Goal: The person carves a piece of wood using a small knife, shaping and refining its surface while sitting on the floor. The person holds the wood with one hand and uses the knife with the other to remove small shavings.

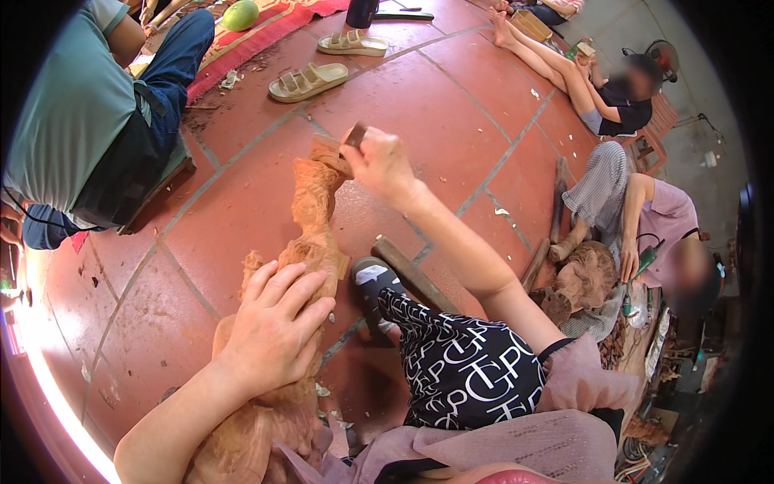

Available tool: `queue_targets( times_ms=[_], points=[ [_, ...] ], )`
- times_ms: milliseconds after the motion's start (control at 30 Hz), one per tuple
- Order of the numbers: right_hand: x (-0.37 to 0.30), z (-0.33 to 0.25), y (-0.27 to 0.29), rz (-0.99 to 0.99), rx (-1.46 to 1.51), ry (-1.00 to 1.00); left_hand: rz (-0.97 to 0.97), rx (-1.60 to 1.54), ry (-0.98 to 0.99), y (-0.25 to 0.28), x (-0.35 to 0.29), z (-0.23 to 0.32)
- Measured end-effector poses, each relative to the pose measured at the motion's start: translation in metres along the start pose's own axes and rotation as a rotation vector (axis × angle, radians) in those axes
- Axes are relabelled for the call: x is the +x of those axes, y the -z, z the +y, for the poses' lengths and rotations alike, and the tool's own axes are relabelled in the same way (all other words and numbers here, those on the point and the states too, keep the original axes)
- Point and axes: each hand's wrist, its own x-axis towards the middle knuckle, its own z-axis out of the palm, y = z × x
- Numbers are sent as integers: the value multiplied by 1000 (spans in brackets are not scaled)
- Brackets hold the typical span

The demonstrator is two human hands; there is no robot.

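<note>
A long carved wooden figure (316, 198) in reddish-brown wood stretches from my lap away across the floor, its narrow end farthest from me. My left hand (278, 327) rests flat on the wider part of it, with the fingers stretched out and slightly spread. Close by the far end, my right hand (385, 165) pinches a small dark brown flat piece (353, 135), which could be folded sandpaper, though its kind is not clear. That piece is at the tip of the carving; whether it touches the wood I cannot tell.
Red floor tiles (451, 105) carry scattered wood chips. Beige sandals (309, 82) lie ahead, near a red mat (278, 31) with a green fruit (240, 14). A person (81, 137) sits at left. Another, at right, has a wood carving (584, 278). A wooden bar (415, 274) lies beside my foot.
</note>
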Motion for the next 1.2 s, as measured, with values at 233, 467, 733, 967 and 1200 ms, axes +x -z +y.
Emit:
queue_targets(
  times_ms=[233,467,733,967,1200],
  points=[
    [6,0,3,-40,59,-21,5,11,21,5,2,5],
    [13,1,6,-81,127,-138,14,5,-2,2,-2,0],
    [10,1,10,-150,153,-120,11,-2,29,0,-4,-1],
    [-11,28,24,126,615,-365,2,-17,21,0,-1,-1],
    [-10,10,9,39,212,-141,2,-22,15,0,0,0]
  ],
)
